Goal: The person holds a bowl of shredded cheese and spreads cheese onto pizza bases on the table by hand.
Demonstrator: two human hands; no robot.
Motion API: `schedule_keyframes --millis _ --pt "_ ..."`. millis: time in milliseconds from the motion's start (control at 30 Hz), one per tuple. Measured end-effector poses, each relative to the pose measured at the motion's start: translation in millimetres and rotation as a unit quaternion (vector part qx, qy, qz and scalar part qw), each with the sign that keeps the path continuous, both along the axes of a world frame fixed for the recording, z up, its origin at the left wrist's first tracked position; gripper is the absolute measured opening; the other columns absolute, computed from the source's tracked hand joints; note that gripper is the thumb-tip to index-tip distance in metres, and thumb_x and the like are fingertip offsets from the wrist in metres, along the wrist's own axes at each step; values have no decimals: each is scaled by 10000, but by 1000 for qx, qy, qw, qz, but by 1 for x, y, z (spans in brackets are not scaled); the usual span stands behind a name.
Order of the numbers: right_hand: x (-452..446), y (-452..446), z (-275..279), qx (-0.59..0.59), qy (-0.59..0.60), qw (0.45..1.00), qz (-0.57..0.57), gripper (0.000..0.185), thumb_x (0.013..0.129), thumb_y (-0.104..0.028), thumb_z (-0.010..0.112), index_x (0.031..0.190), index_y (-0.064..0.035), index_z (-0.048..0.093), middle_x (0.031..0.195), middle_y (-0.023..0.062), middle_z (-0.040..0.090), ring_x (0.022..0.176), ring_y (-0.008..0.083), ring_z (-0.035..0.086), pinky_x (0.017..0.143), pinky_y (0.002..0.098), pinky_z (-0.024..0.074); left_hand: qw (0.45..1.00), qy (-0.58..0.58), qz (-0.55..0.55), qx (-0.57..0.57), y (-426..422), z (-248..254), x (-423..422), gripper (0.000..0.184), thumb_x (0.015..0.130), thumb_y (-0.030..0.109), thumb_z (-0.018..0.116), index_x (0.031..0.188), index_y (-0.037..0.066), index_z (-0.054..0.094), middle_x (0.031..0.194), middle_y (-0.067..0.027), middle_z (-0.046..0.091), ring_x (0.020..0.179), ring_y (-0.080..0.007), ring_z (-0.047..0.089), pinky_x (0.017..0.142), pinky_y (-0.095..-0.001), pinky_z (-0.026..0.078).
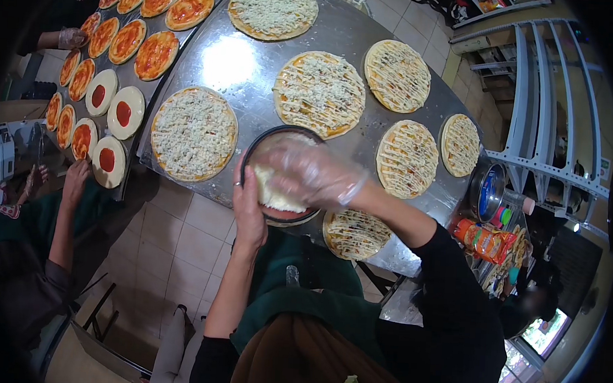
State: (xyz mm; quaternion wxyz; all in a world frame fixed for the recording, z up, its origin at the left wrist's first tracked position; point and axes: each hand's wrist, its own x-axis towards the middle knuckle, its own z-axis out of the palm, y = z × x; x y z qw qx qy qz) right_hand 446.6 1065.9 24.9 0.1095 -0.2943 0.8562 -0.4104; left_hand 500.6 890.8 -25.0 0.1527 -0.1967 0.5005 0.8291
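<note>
A round dark-rimmed bowl (250,148) of white shredded cheese (269,190) is held over the metal table's near edge. My bare left hand (250,206) grips its left side, fingers wrapped round the rim. Inside the bowl is my right hand (314,171), in a clear plastic glove and blurred by motion; its fingers are smeared. Just behind the bowl lies a pizza (319,93) with cheese and pale sauce lines. Left of the bowl is a cheese-covered pizza (194,133), and a striped one (356,233) lies partly under my right forearm.
More topped pizzas (408,159) lie on the metal table (248,110). At left, a co-worker's hand (76,178) touches a sauced base on another table; a gloved hand (72,39) is beyond. A metal rack (549,106) and an orange packet (483,240) are at right.
</note>
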Motion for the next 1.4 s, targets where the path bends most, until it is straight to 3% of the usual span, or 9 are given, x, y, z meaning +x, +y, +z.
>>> schedule_keyframes --millis 67,133,367,467,600,833,933,1067,1400 --pt "22 -7 0 110 48 992 -35 367 919 -256 605 1251 -105 556 1154 170 569 1015 357 610 867 439 523 1000 11 0 5 16 9 -11 478 1048 323 413 1401 2 394 1359 -133 482 1249 -199 466 1063 -348 368" --pt "11 3 -2 172 -115 977 40 372 896 -245 635 1227 -97 552 1137 178 558 989 370 605 850 460 511 1000 15 -7 -7 24 -2 -13 479 1039 370 419 1357 11 435 1327 -128 514 1213 -201 513 1016 -361 432" --pt "18 21 -21 32 -55 997 -35 289 851 -195 654 1072 -26 576 901 178 611 902 394 615 784 463 506 998 24 -32 -46 45 5 -18 464 1038 358 428 1354 18 447 1280 -121 539 1179 -189 519 1033 -354 403" --pt "-3 31 -15 68 -162 984 0 266 865 -192 658 1069 -34 592 894 174 623 851 367 632 776 448 509 999 -10 -40 18 44 -1 -17 495 1038 381 419 1359 5 444 1293 -122 547 1188 -201 536 1030 -358 423" --pt "-31 71 5 -202 -427 877 -83 255 902 -207 686 1081 -32 643 898 51 652 748 123 633 641 274 539 996 -37 -38 69 36 -13 -16 527 1035 405 412 1372 1 419 1324 -139 524 1183 -216 553 1009 -358 457" --pt "-90 148 -46 69 -251 937 -235 205 913 -202 666 1083 -90 683 803 37 666 729 113 637 613 274 523 998 -42 -3 44 16 0 -8 476 1042 360 413 1373 17 401 1308 -139 511 1194 -216 530 1010 -358 441" --pt "-115 150 -66 126 -186 938 -266 224 863 -90 625 1072 -72 702 904 92 704 775 181 666 756 337 551 998 -51 11 41 6 3 -1 486 1041 365 416 1377 14 397 1313 -140 512 1196 -221 533 1010 -362 442" --pt "-143 136 -62 222 -87 934 -266 233 900 -180 555 1054 -110 715 1007 138 706 850 270 672 774 357 544 998 -40 23 38 -1 14 4 506 1037 371 427 1383 4 388 1330 -143 508 1215 -226 524 1028 -368 427" --pt "-160 102 -91 216 41 959 -177 231 853 -84 626 1075 -87 690 921 113 687 822 280 640 764 366 534 997 -47 46 43 -19 12 13 545 1034 381 430 1426 11 348 1387 -151 462 1262 -231 483 1056 -370 398"
